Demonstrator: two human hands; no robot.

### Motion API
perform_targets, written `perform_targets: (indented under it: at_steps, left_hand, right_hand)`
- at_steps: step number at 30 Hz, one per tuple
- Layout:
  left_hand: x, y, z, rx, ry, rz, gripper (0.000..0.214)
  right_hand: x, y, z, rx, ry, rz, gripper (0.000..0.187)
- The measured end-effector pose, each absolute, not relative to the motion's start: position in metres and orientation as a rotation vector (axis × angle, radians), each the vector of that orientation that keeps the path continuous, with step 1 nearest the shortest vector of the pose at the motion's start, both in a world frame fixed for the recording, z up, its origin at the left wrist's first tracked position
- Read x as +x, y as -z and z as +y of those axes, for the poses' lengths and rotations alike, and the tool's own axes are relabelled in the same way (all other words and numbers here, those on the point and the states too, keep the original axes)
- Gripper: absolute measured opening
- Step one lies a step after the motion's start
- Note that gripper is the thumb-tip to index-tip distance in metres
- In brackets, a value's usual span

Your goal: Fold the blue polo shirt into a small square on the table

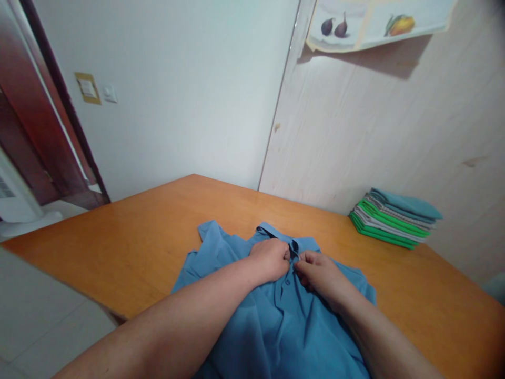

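A blue button-up shirt (pixel 272 321) lies spread on the wooden table, collar pointing away from me and its lower part toward me. My left hand (pixel 271 259) is closed on the left side of the front opening, just below the collar. Across from it, my right hand (pixel 317 271) pinches the other edge of the opening. Dark inner fabric shows between the two hands. A button sits on the placket a little below my fingers. Whether a button is between my fingertips is too small to tell.
On the orange-brown table (pixel 158 221), a stack of folded clothes (pixel 394 218) in green, grey and blue stands at the back right, near the wall. A poster with fruit (pixel 379 23) hangs above. Beyond the left table edge are a tiled floor and a reddish door (pixel 35 105).
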State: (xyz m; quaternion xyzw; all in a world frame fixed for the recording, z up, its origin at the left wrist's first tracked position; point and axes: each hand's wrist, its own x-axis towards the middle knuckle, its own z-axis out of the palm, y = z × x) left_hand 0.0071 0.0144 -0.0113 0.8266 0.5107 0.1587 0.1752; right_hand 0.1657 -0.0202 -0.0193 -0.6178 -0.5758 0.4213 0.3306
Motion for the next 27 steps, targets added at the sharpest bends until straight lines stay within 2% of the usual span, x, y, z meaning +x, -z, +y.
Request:
perform_targets:
  at_steps: [8, 27]
  left_hand:
    - [0.009, 0.006, 0.011, 2.254, -0.400, 1.484, 0.013]
    - [0.001, 0.009, 0.023, 2.177, -0.502, 1.247, 0.016]
  right_hand:
    - [0.165, 0.019, -0.021, -1.597, -1.111, -1.514, 0.015]
    - [0.167, 0.019, -0.022, -1.582, -1.065, -1.515, 0.012]
